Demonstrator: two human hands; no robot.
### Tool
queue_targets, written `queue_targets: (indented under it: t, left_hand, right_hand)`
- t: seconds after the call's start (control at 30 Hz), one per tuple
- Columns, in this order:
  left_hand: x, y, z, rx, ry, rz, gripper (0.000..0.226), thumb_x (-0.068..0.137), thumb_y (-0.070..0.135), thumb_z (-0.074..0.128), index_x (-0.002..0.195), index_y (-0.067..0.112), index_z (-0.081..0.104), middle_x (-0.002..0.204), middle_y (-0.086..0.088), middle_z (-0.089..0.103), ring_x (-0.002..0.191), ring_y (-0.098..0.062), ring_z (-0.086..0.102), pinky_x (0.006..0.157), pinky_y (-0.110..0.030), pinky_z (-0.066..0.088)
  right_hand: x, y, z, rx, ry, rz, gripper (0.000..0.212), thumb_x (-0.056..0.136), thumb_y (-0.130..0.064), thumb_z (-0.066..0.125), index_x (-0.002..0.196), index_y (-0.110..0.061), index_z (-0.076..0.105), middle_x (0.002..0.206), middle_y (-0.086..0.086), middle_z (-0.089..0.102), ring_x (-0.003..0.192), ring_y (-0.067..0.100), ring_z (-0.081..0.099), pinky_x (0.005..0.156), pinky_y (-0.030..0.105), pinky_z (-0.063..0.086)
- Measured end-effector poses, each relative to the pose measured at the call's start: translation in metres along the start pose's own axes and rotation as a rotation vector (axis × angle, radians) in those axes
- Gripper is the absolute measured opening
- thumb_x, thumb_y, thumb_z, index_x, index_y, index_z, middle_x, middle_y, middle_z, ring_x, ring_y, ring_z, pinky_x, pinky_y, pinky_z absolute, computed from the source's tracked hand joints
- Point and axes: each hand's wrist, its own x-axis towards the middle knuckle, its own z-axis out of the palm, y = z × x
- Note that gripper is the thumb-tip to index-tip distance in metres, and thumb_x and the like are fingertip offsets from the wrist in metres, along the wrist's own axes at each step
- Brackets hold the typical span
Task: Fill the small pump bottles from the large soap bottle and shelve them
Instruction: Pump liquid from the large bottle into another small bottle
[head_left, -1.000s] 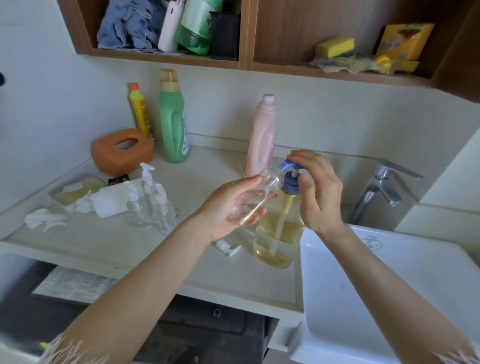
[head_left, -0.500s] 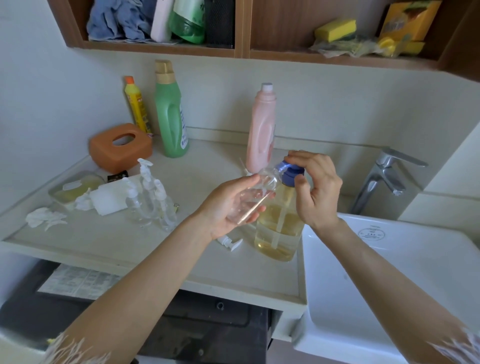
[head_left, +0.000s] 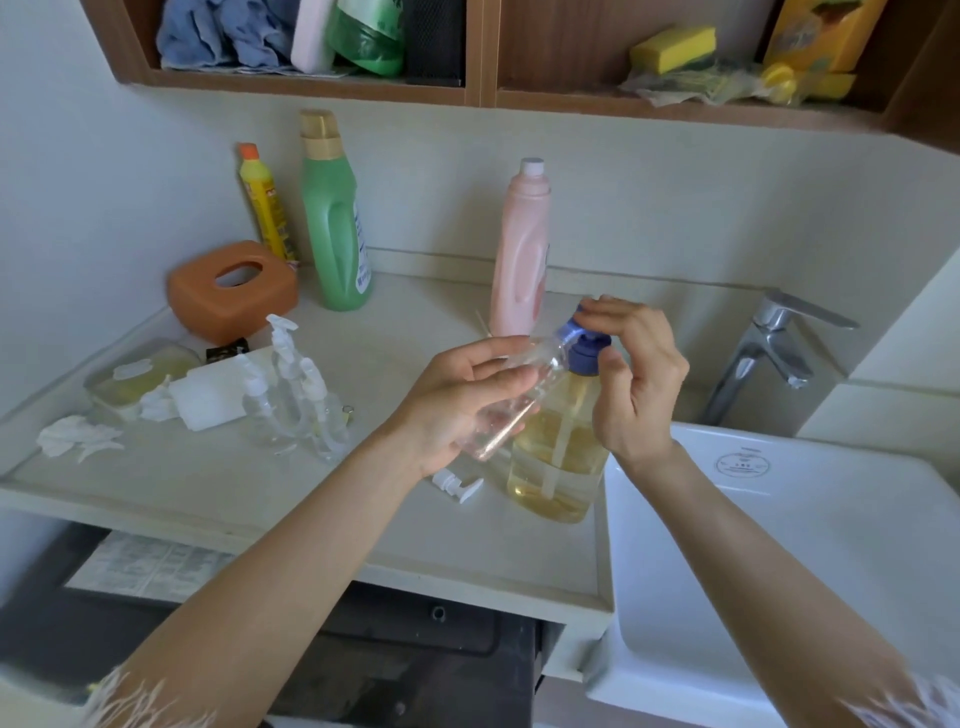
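The large soap bottle (head_left: 556, 462), clear with yellow liquid and a blue pump head (head_left: 584, 345), stands on the counter beside the sink. My left hand (head_left: 457, 400) grips a small clear bottle (head_left: 511, 410), tilted with its open neck up against the blue pump spout. My right hand (head_left: 631, 374) is curled over the pump head, fingertips on top and thumb at its side. A loose white pump cap (head_left: 460, 486) lies on the counter below my left hand. Three small pump bottles (head_left: 296, 395) stand together further left.
A pink bottle (head_left: 522, 254), green bottle (head_left: 335, 218), yellow bottle (head_left: 265, 202) and orange tissue box (head_left: 231, 291) line the back. A soap dish (head_left: 137, 376) and tissues lie left. Sink (head_left: 779, 545) and tap (head_left: 769, 353) are right; a stocked shelf (head_left: 478, 96) hangs above.
My right hand's fingers have lifted slightly on the blue pump head. The left hand keeps the small bottle at the spout. The camera view has dipped a little.
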Motion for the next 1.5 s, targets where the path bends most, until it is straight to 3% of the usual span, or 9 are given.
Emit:
queue_targets:
  t: [0.13, 0.23, 0.47, 0.67, 0.83, 0.97, 1.07, 1.4, 1.5]
  left_hand:
    - [0.002, -0.005, -0.002, -0.046, 0.052, -0.046, 0.062, 0.067, 0.018, 0.071, 0.126, 0.006, 0.057, 0.089, 0.001, 0.074, 0.067, -0.017, 0.070, 0.054, -0.023, 0.052]
    - [0.002, -0.007, -0.002, -0.044, 0.045, -0.056, 0.052, 0.066, 0.019, 0.070, 0.117, 0.011, 0.062, 0.087, -0.001, 0.073, 0.066, -0.018, 0.069, 0.053, -0.024, 0.053]
    - [0.001, 0.008, 0.001, -0.064, -0.018, -0.062, 0.044, 0.070, 0.027, 0.067, 0.113, 0.016, 0.065, 0.093, -0.001, 0.073, 0.068, -0.019, 0.069, 0.056, -0.025, 0.054]
    - [0.002, 0.009, 0.001, -0.058, -0.018, -0.067, 0.040, 0.075, 0.033, 0.064, 0.111, 0.015, 0.067, 0.097, -0.003, 0.072, 0.068, -0.020, 0.068, 0.055, -0.025, 0.052]
    - [0.005, 0.004, 0.000, -0.036, 0.017, -0.015, 0.039, 0.073, 0.036, 0.070, 0.106, 0.015, 0.072, 0.093, -0.007, 0.071, 0.062, -0.021, 0.065, 0.050, -0.024, 0.048]
    - [0.006, -0.001, -0.001, 0.003, 0.056, -0.015, 0.032, 0.073, 0.033, 0.069, 0.100, 0.016, 0.073, 0.088, -0.006, 0.073, 0.057, -0.020, 0.064, 0.047, -0.022, 0.046]
    - [0.003, -0.004, 0.002, -0.017, 0.076, -0.050, 0.039, 0.072, 0.032, 0.068, 0.104, 0.010, 0.069, 0.088, -0.008, 0.073, 0.057, -0.021, 0.063, 0.047, -0.023, 0.047]
    - [0.003, 0.012, 0.011, 0.084, 0.142, 0.033, 0.047, 0.071, 0.039, 0.066, 0.106, 0.008, 0.069, 0.091, -0.015, 0.072, 0.056, -0.019, 0.063, 0.049, -0.024, 0.049]
    - [0.003, 0.010, 0.011, 0.065, 0.136, 0.014, 0.046, 0.073, 0.038, 0.064, 0.106, 0.007, 0.068, 0.090, -0.015, 0.071, 0.055, -0.019, 0.061, 0.049, -0.024, 0.049]
  right_hand:
    - [0.003, 0.004, 0.006, -0.018, 0.024, 0.008, 0.035, 0.082, -0.008, 0.037, 0.079, 0.000, 0.071, 0.086, 0.000, 0.064, 0.084, 0.026, 0.061, 0.082, 0.027, 0.044]
    - [0.000, 0.001, 0.005, -0.027, 0.001, 0.025, 0.035, 0.077, -0.006, 0.036, 0.080, -0.001, 0.071, 0.086, 0.000, 0.064, 0.082, 0.029, 0.061, 0.081, 0.026, 0.044]
    - [0.010, -0.010, -0.008, -0.039, -0.102, 0.025, 0.036, 0.082, -0.011, 0.038, 0.097, -0.001, 0.069, 0.108, -0.001, 0.063, 0.104, 0.019, 0.059, 0.093, 0.026, 0.043]
    - [0.009, -0.007, -0.013, -0.042, -0.175, -0.009, 0.037, 0.091, -0.017, 0.039, 0.107, 0.002, 0.066, 0.116, 0.005, 0.060, 0.112, 0.026, 0.056, 0.098, 0.029, 0.042]
    - [-0.002, -0.001, -0.001, -0.078, -0.098, -0.113, 0.055, 0.097, -0.037, 0.035, 0.104, 0.010, 0.062, 0.115, 0.012, 0.057, 0.112, 0.026, 0.052, 0.098, 0.038, 0.040]
    - [-0.003, 0.001, 0.004, -0.092, -0.039, -0.044, 0.056, 0.099, -0.040, 0.035, 0.089, 0.003, 0.068, 0.093, 0.013, 0.066, 0.090, 0.028, 0.057, 0.085, 0.015, 0.040]
    - [-0.002, -0.001, 0.005, -0.123, -0.037, 0.006, 0.033, 0.089, -0.019, 0.044, 0.081, 0.002, 0.068, 0.084, 0.013, 0.066, 0.079, 0.032, 0.056, 0.079, 0.004, 0.035]
    - [0.022, -0.005, -0.011, -0.077, -0.192, 0.024, 0.036, 0.089, -0.019, 0.039, 0.097, -0.001, 0.068, 0.103, 0.007, 0.065, 0.094, 0.028, 0.059, 0.088, 0.020, 0.039]
    - [0.015, -0.004, -0.011, -0.072, -0.190, 0.016, 0.036, 0.089, -0.018, 0.040, 0.102, 0.002, 0.067, 0.109, 0.012, 0.064, 0.102, 0.027, 0.057, 0.091, 0.018, 0.038]
